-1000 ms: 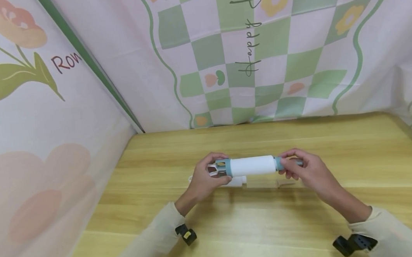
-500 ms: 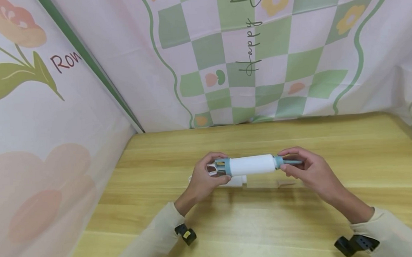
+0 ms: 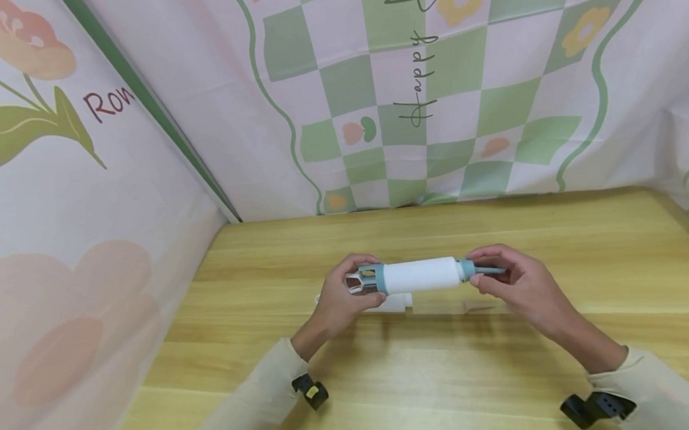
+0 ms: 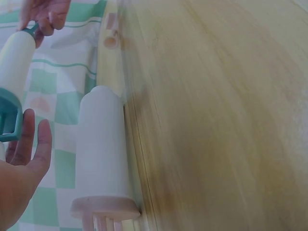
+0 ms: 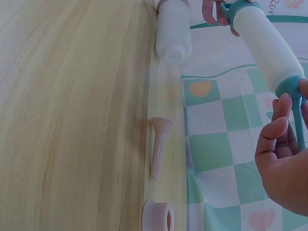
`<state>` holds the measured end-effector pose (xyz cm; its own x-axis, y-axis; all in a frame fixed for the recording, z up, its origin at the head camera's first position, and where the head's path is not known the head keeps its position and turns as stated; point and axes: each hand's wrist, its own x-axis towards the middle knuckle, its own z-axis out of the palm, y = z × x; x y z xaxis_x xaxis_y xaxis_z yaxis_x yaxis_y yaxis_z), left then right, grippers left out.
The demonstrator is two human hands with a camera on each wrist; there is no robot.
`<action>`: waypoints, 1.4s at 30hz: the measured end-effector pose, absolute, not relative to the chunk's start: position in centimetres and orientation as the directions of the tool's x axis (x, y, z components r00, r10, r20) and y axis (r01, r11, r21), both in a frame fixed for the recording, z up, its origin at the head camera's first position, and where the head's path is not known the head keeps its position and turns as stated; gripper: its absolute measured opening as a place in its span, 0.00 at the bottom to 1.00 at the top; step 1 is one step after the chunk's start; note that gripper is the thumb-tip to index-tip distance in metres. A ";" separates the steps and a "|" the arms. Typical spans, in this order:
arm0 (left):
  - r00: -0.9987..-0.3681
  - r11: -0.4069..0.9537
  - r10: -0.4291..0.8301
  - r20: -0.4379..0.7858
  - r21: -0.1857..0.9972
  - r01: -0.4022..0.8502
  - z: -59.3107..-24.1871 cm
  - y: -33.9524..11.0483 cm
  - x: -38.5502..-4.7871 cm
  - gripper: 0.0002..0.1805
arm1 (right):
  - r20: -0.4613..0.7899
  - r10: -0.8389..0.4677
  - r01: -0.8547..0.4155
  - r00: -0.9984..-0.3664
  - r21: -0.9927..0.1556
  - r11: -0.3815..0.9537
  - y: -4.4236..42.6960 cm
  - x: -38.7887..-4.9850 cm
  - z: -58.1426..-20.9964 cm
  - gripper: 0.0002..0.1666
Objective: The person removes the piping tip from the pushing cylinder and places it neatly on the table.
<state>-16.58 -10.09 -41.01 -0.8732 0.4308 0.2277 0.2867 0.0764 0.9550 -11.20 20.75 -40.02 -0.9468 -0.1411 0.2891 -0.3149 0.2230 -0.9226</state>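
Observation:
A white bottle [image 3: 420, 275] is held level above the table, its right end slightly raised. My left hand [image 3: 343, 299] grips its slotted teal end piece [image 3: 374, 278], fingers behind and thumb in front. At the other end, my right hand [image 3: 526, 290] pinches the teal nozzle cap [image 3: 467, 270] between thumb and fingertips; the thin spout points toward the palm. In the right wrist view the cap [image 5: 289, 85] sits against the bottle's end. Below lies a second white bottle [image 4: 102, 144] with a pink end piece [image 4: 108, 207], partly behind my left hand in the head view.
A pink funnel-shaped nozzle [image 5: 160, 144] lies on the wooden table [image 3: 446, 378], right of the lying bottle. Nearer the right wrist camera is a pink ring-like piece [image 5: 156, 216]. Patterned cloth [image 3: 404, 134] hangs behind the table, and another cloth [image 3: 78, 268] hangs at the left.
My right fingers have shifted from wrapping the cap and spout to a looser fingertip pinch, exposing the spout. The bottle's right end has risen slightly. My left hand stays nearly still.

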 end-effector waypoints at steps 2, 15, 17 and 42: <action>-0.873 0.074 0.432 0.227 0.956 0.285 -41.0 -10.1 -16.6 0.27 | 0.300 -0.143 -0.325 -0.943 -0.922 0.211 20.7 -11.2 -40.0 0.18; -0.878 0.126 0.419 0.231 0.943 0.308 -40.7 -10.6 -16.7 0.27 | 0.310 -0.133 -0.333 -0.941 -0.918 0.215 21.1 -11.3 -39.9 0.19; -0.875 0.126 0.421 0.242 0.939 0.320 -40.7 -10.6 -16.8 0.27 | 0.312 -0.134 -0.336 -0.940 -0.912 0.235 21.2 -11.4 -39.7 0.19; -0.855 0.180 0.455 0.246 0.916 0.359 -39.1 -12.0 -20.5 0.27 | 0.281 -0.127 -0.308 -0.951 -0.881 0.360 22.4 -12.4 -38.3 0.19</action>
